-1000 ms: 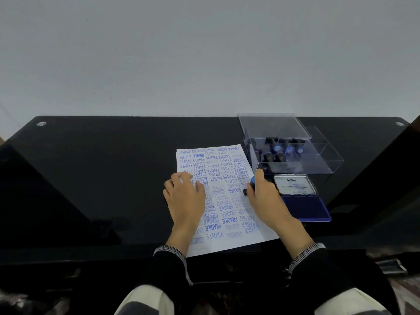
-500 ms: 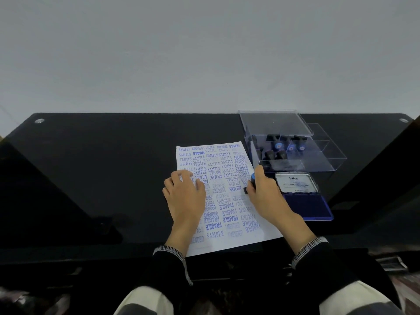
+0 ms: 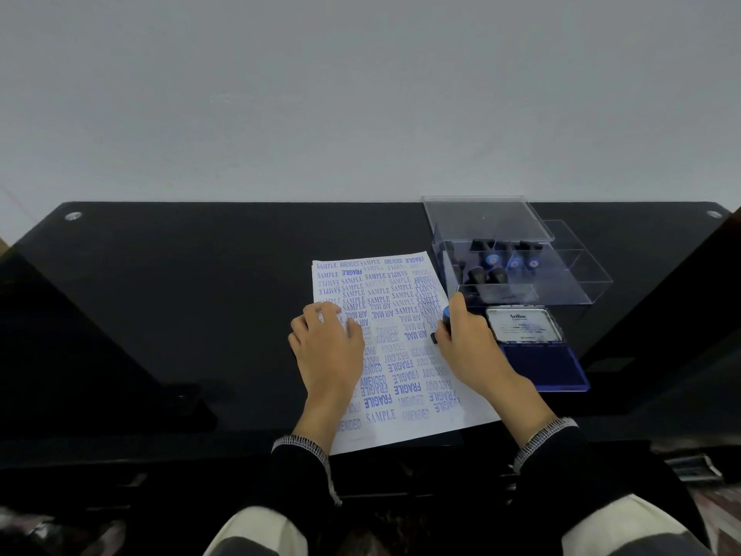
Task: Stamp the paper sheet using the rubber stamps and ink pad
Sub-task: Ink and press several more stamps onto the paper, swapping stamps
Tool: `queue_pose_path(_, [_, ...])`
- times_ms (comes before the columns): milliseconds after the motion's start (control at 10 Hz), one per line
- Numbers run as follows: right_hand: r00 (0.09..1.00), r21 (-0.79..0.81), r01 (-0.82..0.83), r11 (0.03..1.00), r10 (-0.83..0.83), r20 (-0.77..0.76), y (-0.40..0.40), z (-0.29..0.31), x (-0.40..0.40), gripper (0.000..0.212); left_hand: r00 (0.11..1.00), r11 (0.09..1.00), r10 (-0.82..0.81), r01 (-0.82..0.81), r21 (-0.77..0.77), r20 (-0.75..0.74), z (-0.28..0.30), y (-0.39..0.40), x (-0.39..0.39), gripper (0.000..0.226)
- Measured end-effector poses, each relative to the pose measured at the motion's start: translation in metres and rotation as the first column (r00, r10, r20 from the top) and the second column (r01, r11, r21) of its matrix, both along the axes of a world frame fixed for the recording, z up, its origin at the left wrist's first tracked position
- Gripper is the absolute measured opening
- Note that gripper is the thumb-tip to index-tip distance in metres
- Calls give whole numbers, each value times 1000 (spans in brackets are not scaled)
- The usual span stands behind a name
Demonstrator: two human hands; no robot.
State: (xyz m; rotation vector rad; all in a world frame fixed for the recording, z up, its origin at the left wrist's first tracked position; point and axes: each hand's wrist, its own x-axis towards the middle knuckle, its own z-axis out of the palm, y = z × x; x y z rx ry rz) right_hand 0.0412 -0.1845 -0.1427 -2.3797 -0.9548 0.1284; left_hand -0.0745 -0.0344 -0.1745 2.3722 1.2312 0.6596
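A white paper sheet [image 3: 395, 315] covered in blue stamped words lies on the black table. My left hand [image 3: 328, 347] rests flat on its left half, fingers spread. My right hand [image 3: 467, 339] grips a rubber stamp [image 3: 444, 321] with a blue top and presses it down on the sheet's right edge. The open blue ink pad [image 3: 541, 365] lies just right of that hand, its lid folded back. Behind it stands a clear plastic box [image 3: 517, 258] holding several more stamps.
The glossy black table [image 3: 180, 294] runs wide to the left. A pale wall rises behind it. My knees and dark sleeves show at the bottom edge.
Both hands stay where they were, the right one still pressing the stamp on the sheet. Only the camera view has shifted slightly.
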Motion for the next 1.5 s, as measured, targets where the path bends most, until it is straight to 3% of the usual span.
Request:
queue_pose_path(300, [997,62,42,997,-45,60,-6,-6,-13,21,1000,1000,1,-1,15,-16,0,0,0,29])
queue_pose_path(1200, [999,86,23,996,-25,22,-4,-2,-10,18,1000,999,-11,11,32,-1,0,1,1,29])
queue_pose_path(1300, [999,76,21,997,-23,31,-4,-3,-11,18,999,997,44,-43,61,-17,-1,-1,2,44])
queue_pose_path(1400, [999,79,24,997,-27,31,-4,-4,-9,19,986,991,133,-134,-12,-100,2,0,4,90])
queue_pose_path(1500, [999,77,25,997,-28,35,-4,-5,-8,20,976,990,124,-135,-48,-176,3,1,4,110])
